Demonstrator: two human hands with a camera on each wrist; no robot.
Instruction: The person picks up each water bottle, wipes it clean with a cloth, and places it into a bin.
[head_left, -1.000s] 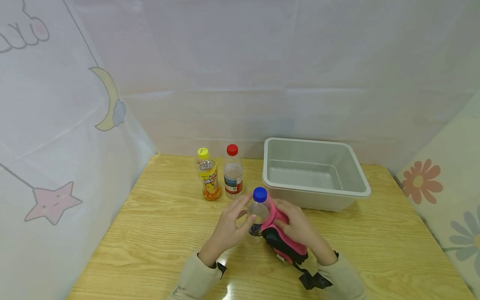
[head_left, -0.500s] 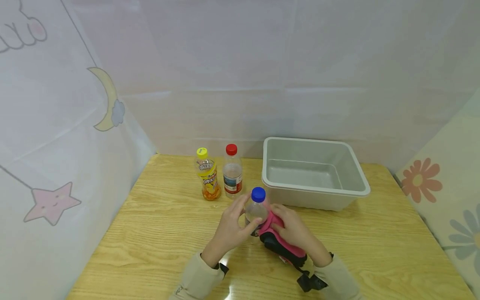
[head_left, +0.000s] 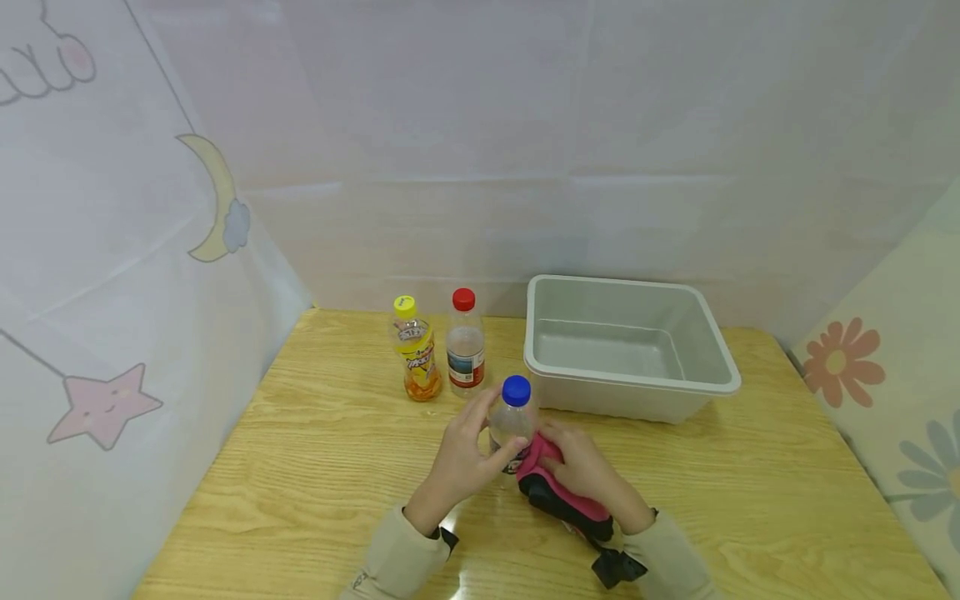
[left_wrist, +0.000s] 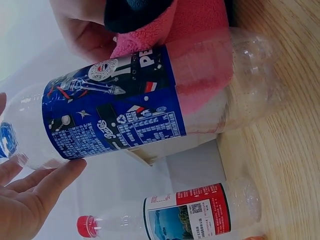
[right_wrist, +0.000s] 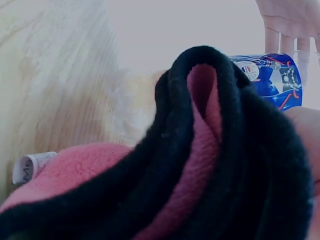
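A clear plastic bottle (head_left: 510, 427) with a blue cap and a blue Pepsi label (left_wrist: 112, 105) stands upright on the table. My left hand (head_left: 459, 457) holds it around the upper part, below the cap. Bunched in my right hand (head_left: 588, 473) is a pink cloth with black edging (head_left: 558, 498), pressed against the bottle's right side. Pink shows through the clear lower part of the bottle in the left wrist view. In the right wrist view, folds of the cloth (right_wrist: 200, 150) hide most of my right hand and part of the bottle.
Behind my left hand stand a red-capped bottle (head_left: 466, 354) and a yellow-capped drink bottle (head_left: 418, 358) with some orange liquid. A grey plastic bin (head_left: 630, 382) sits at the back right of the wooden table (head_left: 315, 467). A white sheet hangs behind.
My right hand and the cloth have slid slightly down and left along the bottle. The bottle has shifted a little to the left, still in my left hand.
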